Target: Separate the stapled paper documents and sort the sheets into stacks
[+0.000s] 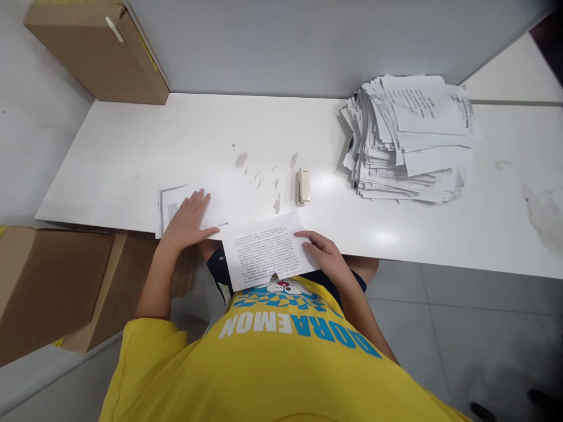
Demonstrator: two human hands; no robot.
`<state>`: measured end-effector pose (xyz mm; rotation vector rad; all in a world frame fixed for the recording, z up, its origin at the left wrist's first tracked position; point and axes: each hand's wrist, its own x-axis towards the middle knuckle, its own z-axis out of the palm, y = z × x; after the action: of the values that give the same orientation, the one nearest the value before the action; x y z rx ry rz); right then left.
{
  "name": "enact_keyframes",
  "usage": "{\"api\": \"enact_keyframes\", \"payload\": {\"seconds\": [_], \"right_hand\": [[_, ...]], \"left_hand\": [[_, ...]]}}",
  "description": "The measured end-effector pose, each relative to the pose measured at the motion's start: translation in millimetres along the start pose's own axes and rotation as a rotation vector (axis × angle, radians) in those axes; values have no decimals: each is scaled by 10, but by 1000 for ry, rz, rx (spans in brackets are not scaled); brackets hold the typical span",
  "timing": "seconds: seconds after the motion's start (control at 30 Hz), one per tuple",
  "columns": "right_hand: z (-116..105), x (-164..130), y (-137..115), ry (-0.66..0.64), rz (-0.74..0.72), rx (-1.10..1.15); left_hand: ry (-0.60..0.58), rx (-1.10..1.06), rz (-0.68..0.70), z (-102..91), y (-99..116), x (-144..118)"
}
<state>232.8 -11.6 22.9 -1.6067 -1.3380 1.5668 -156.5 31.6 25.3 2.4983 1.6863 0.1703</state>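
Left hand (188, 220) flat (fingers spread) on sheet (169, 206)
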Motion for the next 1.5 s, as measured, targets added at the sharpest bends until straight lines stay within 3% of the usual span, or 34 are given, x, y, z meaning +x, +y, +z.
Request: {"api": "enact_keyframes", "payload": {"seconds": [0.33, 0.53, 0.67, 0.93, 1.17, 1.3, 1.4, 1.5], "right_hand": [[-6, 46, 83, -13, 1, 16], [2, 33, 101, -11, -7, 31], [-1, 31, 102, -2, -23, 19], [-2, 9, 32, -2, -24, 0], [-12, -22, 5, -6, -50, -14], [-25, -10, 48, -25, -35, 59], [-30, -6, 74, -40, -30, 114], [-31, -7, 90, -40, -39, 135]], "left_hand": [[-36, 55, 165, -62, 288, -172], [-73, -29, 120, 39, 322, -329], [-124, -196, 62, 26, 296, -440], [-164, -389, -41, -27, -25, -359], [-64, -404, -181, -178, -401, -238], [64, -596, -321, -144, -593, -214], [139, -721, -455, -83, -682, -208], [161, -742, -487, -94, -669, -203]]}}
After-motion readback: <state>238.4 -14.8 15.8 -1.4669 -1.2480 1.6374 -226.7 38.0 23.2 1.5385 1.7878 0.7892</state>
